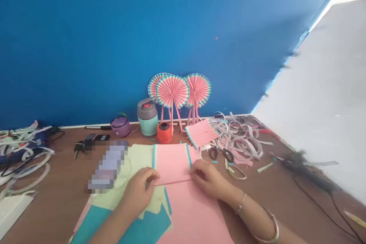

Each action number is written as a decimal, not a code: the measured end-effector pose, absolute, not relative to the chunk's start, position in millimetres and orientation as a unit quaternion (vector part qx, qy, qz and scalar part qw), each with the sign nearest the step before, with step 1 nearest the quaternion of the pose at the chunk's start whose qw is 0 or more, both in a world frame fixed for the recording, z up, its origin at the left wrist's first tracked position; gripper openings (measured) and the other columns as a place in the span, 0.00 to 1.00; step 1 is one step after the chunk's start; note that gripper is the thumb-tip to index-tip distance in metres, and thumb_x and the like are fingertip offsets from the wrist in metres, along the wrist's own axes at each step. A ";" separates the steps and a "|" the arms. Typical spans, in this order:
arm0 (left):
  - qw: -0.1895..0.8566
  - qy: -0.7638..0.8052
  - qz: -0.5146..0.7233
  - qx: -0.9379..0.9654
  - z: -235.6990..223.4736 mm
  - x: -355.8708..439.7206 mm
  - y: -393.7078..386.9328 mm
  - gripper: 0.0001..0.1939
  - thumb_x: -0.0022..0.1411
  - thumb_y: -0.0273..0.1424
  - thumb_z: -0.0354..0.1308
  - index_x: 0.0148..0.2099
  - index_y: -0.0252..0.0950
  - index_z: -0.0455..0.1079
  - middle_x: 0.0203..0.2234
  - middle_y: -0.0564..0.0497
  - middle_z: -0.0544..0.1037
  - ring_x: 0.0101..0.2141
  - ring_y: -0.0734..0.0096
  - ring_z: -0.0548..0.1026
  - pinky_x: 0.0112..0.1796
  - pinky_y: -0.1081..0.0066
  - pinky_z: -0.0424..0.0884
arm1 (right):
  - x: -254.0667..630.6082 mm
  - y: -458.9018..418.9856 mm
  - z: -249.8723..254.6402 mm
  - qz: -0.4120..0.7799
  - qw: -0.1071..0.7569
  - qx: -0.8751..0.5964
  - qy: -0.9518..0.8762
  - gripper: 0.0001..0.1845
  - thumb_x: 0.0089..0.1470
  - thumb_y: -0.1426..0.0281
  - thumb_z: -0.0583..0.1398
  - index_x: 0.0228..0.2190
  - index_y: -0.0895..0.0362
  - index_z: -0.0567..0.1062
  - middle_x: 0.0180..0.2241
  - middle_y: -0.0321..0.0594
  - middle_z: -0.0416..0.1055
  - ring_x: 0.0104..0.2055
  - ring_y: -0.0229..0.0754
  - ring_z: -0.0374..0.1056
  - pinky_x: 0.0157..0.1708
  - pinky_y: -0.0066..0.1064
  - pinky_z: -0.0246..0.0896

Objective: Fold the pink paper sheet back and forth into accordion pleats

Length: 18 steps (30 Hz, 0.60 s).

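Standing at the back of the table [271, 194], 3 pink fans [172, 85] looked finished in the head view, and 1 pleated sheet [201, 132] lay near them. The small sheet [172, 162] before me was flat but for a narrow fold along its near edge; most of it seemed yet unpleated. It lay partly over a larger pink sheet [197, 213]. My left hand [140, 187] and right hand [209, 178] were half curled, touching the 2 ends of that fold; whether thumb and fingers met on it, I couldn't tell.

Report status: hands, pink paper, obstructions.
Left hand, right hand: at lower corners of blue-edged pink paper. Black scissor handles beyond right hand, clear of paper.
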State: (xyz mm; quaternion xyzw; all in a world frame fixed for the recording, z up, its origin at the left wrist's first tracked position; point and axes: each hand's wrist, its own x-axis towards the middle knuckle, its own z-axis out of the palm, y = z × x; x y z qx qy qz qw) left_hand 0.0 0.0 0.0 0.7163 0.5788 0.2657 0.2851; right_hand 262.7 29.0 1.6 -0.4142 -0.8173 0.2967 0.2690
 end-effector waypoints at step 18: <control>0.233 0.572 0.270 0.739 -0.5 1.5 1.3 0.12 0.60 0.26 0.41 0.34 0.39 0.66 0.33 0.50 0.74 0.38 0.65 0.72 0.40 0.64 0.69 | 258.4 32.0 5.7 0.300 0.246 -0.464 -0.796 0.09 0.46 0.81 0.53 0.27 0.58 0.71 0.27 0.37 0.67 0.31 0.38 0.62 0.32 0.27 0.55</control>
